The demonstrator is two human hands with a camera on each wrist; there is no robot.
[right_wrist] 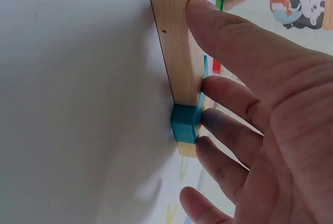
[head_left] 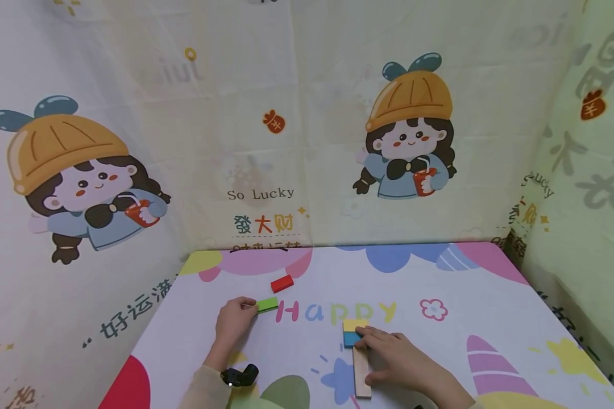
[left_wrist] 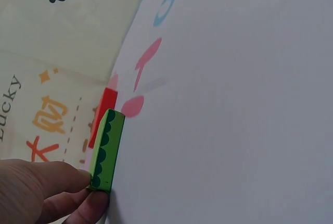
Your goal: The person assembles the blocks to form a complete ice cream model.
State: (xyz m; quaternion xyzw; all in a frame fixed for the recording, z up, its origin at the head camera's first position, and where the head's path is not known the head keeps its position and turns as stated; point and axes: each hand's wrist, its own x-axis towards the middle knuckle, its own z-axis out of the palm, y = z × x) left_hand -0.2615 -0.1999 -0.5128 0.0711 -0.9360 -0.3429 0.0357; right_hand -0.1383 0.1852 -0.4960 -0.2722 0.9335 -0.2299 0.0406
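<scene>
My left hand [head_left: 233, 325] pinches one end of a small green block [head_left: 268, 305] between thumb and fingers. In the left wrist view, the green block [left_wrist: 109, 150] shows a dark green scalloped band. Just beyond it on the table lies a red block [head_left: 282, 283]. My right hand [head_left: 401, 355] lies along a row of blocks with its fingers loosely extended. The row has a long plain wooden block [head_left: 361, 372], then a blue block [head_left: 351, 339], then a yellow block [head_left: 355, 325]. In the right wrist view, the thumb touches the wooden block [right_wrist: 174, 41] and fingertips meet the blue block [right_wrist: 184, 122].
The blocks lie on a white table [head_left: 307, 346] printed with coloured shapes and the word Happy. A patterned cloth [head_left: 327, 142] hangs behind the table and on both sides. A black strap device [head_left: 239, 375] sits on the left wrist.
</scene>
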